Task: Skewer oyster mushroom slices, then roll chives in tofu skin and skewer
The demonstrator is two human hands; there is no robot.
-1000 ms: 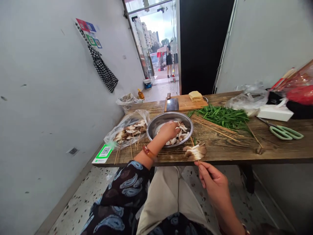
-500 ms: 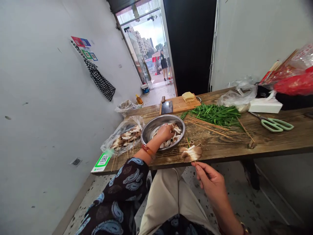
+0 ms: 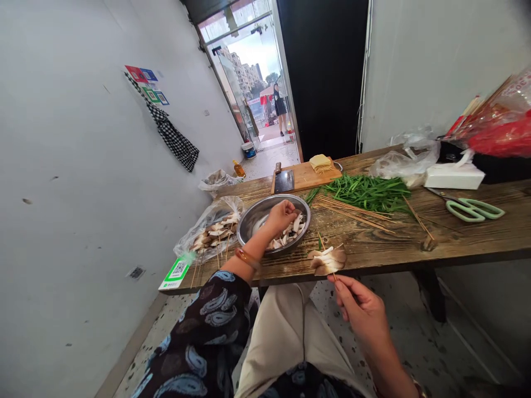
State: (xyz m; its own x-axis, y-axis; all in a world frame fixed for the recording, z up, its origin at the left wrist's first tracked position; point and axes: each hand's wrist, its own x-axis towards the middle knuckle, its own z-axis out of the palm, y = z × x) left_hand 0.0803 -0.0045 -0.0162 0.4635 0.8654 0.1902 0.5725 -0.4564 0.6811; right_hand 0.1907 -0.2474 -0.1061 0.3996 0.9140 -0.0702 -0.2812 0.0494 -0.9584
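Skewer and bowl at the near edge of a wooden table (image 3: 390,255). The right hand (image 3: 363,307), lower right of centre, pinches the lower part of the skewer (image 3: 321,240) between thumb and forefinger, the other fingers loosely curled. The left hand (image 3: 281,218), at centre, reaches over the rim of the steel bowl (image 3: 244,235), its fingers drawn together above the mushrooms (image 3: 285,240); whether they grip a piece cannot be told. The governing relation is that between tip and bowl. The skewer's long axis rises from the right fingertips, leaning a little to the left, through the threaded slices (image 3: 328,261) to a bare tip, which stands just to the right of the bowl's lower right rim. The bowl thus lies to the left of the skewer and slightly higher in the frame, with the left hand on the tip's side of the slices and the right hand, the nearer, below them. Whether the slices touch the table edge is unclear. Loose sticks (image 3: 357,214) lie right of the bowl, beneath the greens (image 3: 367,193); a bag (image 3: 185,239) of further mushrooms lies to its left.
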